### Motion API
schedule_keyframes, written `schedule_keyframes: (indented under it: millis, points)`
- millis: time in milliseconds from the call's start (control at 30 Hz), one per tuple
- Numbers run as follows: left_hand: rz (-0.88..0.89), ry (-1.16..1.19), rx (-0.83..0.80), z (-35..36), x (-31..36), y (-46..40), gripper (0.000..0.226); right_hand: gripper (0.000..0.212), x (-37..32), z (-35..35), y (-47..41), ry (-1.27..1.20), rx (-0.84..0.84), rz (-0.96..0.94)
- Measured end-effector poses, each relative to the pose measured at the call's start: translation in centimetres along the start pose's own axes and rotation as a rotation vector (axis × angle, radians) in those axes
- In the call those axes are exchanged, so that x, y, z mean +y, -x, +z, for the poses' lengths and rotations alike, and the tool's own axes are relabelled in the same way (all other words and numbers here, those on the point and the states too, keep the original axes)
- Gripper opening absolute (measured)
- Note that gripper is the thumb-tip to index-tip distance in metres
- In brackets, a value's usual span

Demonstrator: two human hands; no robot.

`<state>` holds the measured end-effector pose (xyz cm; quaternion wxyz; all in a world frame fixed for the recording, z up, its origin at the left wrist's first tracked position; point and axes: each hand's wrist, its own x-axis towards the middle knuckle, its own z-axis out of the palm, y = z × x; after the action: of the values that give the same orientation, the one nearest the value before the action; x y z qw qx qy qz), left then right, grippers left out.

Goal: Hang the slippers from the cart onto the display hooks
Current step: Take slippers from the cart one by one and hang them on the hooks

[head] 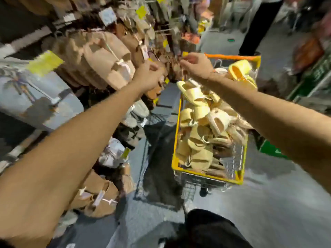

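Head view, looking down past the person's own dark trouser leg (209, 230) at six o'clock, with grey shop floor (268, 212) all around it. Both bare forearms stretch up and away from the lower corners toward the middle of the scene.

At about four o'clock from the centre stands the cart (207, 173), a wire basket with a yellow rim, heaped with pale yellow slippers (200, 126). A brighter yellow pair (240, 71) sits on top at the far end, near the orange handle bar (227, 56).

To the left, from eight o'clock up to eleven, runs the display rack, hung with tan and brown slippers (100, 58). More brown pairs (100, 199) with white tags hang low at seven o'clock, and grey ones (138, 110) sit midway up.

The left hand (150, 76) reaches in at the rack near twelve o'clock, fingers curled in close together against the hanging brown slippers; the blur hides whether it grips one. The right hand (197, 65) is just beside it, above the far end of the cart, fingertips pinched together on something small, too smeared to name.

Farther off at one o'clock, someone's dark trouser legs (258, 27) stand on the floor beyond the cart.
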<state>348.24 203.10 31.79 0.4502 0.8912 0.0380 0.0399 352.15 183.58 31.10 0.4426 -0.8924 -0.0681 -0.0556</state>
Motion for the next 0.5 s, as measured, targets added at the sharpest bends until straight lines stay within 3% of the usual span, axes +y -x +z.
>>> schedule_keyframes:
  millis: [133, 333, 500]
  points:
    - [0.067, -0.158, -0.260, 10.4, -0.2, -0.4, 0.021, 0.030, 9.5, -2.9, 2.2, 0.204, -0.002, 0.148]
    - [-0.022, -0.341, -0.487, 21.4, -1.4, -3.3, 0.043, 0.033, 20.3, -5.3, 2.6, 0.381, -0.084, 0.260]
    - [-0.207, -0.445, -0.631, 27.7, -2.8, -4.3, 0.066, 0.033, 26.5, -4.5, 1.6, 0.438, -0.302, 0.406]
